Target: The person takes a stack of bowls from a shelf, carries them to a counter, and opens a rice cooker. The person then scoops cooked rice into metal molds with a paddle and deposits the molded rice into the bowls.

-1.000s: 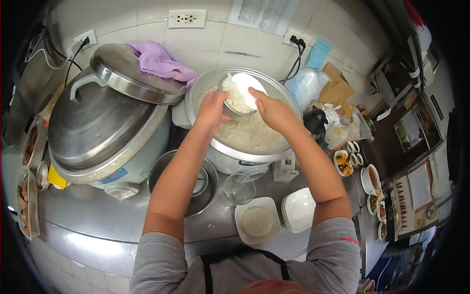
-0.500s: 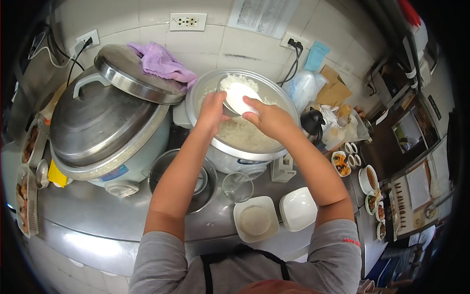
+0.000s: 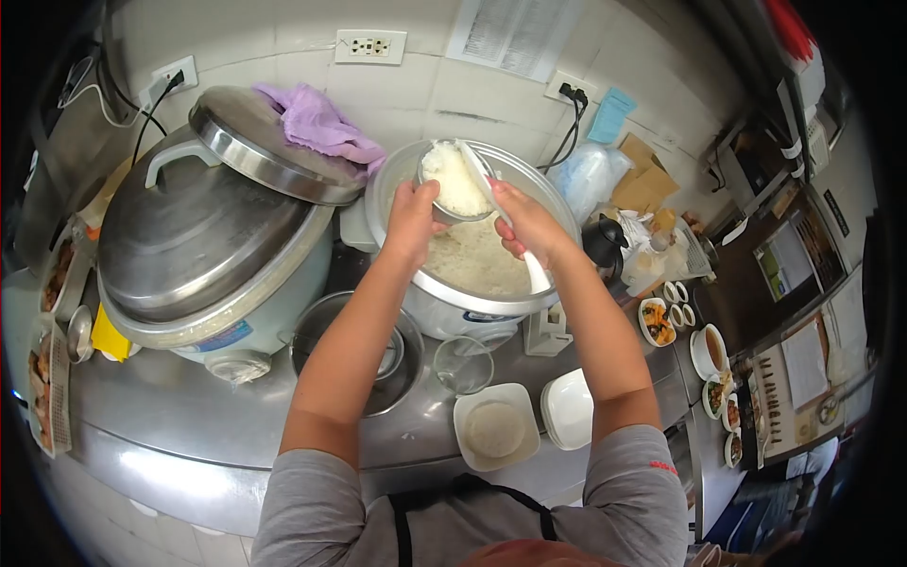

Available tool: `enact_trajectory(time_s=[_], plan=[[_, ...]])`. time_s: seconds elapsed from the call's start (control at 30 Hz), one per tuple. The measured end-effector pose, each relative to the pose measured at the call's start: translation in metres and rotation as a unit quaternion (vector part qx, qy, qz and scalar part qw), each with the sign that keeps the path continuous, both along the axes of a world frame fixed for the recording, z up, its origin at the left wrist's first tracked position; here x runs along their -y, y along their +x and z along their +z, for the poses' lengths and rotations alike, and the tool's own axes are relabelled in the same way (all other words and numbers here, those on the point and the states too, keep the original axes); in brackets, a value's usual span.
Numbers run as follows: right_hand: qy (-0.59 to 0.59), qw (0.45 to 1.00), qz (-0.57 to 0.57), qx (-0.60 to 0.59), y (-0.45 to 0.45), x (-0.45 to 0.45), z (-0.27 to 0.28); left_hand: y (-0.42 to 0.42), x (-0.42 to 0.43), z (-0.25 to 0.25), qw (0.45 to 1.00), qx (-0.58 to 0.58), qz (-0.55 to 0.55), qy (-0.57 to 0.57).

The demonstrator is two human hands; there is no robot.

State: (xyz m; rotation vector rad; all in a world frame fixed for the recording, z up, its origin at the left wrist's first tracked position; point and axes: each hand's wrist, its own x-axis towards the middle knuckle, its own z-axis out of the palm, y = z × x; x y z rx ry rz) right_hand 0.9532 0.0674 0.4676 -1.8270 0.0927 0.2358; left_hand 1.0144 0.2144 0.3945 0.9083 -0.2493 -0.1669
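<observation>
My left hand (image 3: 414,225) is closed around the side of a small round bowl (image 3: 465,217), tilted and heaped with white rice (image 3: 452,178). In my right hand (image 3: 531,225) is a white rice paddle (image 3: 475,168); its blade stands edge-on against the right side of the rice, and its handle points down to the right. Both hands are over an open rice cooker (image 3: 472,300), with cooked rice (image 3: 480,260) inside the pot. My left fingertips are partly hidden behind the bowl.
To the left stands a large lidded cooker (image 3: 208,231), with another lid (image 3: 274,156) and a purple cloth (image 3: 316,123) on top. Nearer are a metal pot (image 3: 402,378), a clear bowl (image 3: 463,366) and square white dishes (image 3: 498,392). A black-lidded jug (image 3: 603,241) is right of the open cooker.
The paddle has turned from flat over the bowl to edge-on at its right side, so the heaped rice now shows. Its handle has come into view below my right hand.
</observation>
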Motion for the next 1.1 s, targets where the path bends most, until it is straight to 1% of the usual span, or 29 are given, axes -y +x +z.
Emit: enact_trajectory(time_s=[0.1, 0.17, 0.23, 0.3, 0.33, 0.37, 0.47, 0.57, 0.6, 0.67, 0.7, 0.77, 0.8, 0.9, 0.97, 1.03, 1.07, 1.1], plan=[[-0.072, 0.997, 0.031, 0.009, 0.0, -0.002, 0.0, 0.003, 0.0, -0.004, 1.0, 0.013, -0.007, -0.024], [-0.138, 0.989, 0.053, 0.017, 0.001, 0.005, 0.007, 0.016, 0.004, -0.017, 1.0, 0.001, -0.023, 0.011], [-0.214, 0.974, 0.071, 0.033, 0.001, 0.015, 0.028, 0.021, 0.005, -0.016, 0.999, -0.001, -0.034, 0.039], [-0.279, 0.955, 0.07, 0.076, -0.001, 0.006, 0.04, 0.02, 0.009, -0.017, 0.998, -0.003, -0.038, 0.05], [-0.307, 0.944, 0.07, 0.095, -0.001, 0.002, 0.041, 0.02, 0.01, -0.017, 0.997, -0.003, -0.04, 0.061], [-0.414, 0.886, 0.101, 0.182, 0.017, 0.01, 0.013, 0.021, 0.008, -0.018, 0.996, -0.005, -0.041, 0.073], [-0.433, 0.877, 0.042, 0.203, 0.015, 0.006, -0.012, 0.018, 0.005, -0.018, 0.994, -0.012, -0.042, 0.099], [-0.378, 0.883, 0.065, 0.271, 0.007, 0.025, -0.016, 0.013, 0.003, -0.007, 0.994, -0.016, -0.048, 0.1], [-0.378, 0.882, 0.069, 0.272, -0.003, 0.022, -0.013, 0.011, 0.002, -0.004, 0.994, -0.018, -0.052, 0.097], [-0.385, 0.879, 0.079, 0.269, -0.028, 0.02, -0.004, 0.008, 0.002, 0.001, 0.996, -0.052, -0.066, 0.026], [-0.412, 0.876, 0.072, 0.24, -0.031, 0.02, -0.005, 0.006, 0.003, 0.002, 0.994, -0.072, -0.076, -0.007], [-0.457, 0.869, 0.051, 0.182, -0.036, 0.019, -0.012, 0.004, 0.003, 0.002, 0.995, -0.047, -0.085, 0.016], [-0.433, 0.875, 0.04, 0.213, -0.036, 0.025, -0.009, 0.003, 0.003, 0.002, 0.995, -0.035, -0.087, 0.027], [-0.357, 0.886, 0.016, 0.296, -0.021, 0.05, 0.005, -0.007, 0.005, 0.006, 0.995, -0.019, -0.1, -0.009], [-0.322, 0.887, 0.011, 0.331, -0.018, 0.065, -0.002, -0.026, 0.009, 0.013, 0.994, -0.001, -0.105, 0.02], [-0.333, 0.897, 0.023, 0.291, -0.043, 0.058, -0.001, -0.041, 0.014, 0.008, 0.994, 0.008, -0.097, 0.054], [-0.339, 0.901, 0.03, 0.267, -0.058, 0.057, 0.004, -0.058, 0.014, 0.01, 0.993, 0.003, -0.111, 0.035], [-0.311, 0.904, 0.021, 0.292, -0.069, 0.061, 0.008, -0.077, 0.014, 0.023, 0.992, -0.002, -0.124, 0.014]])
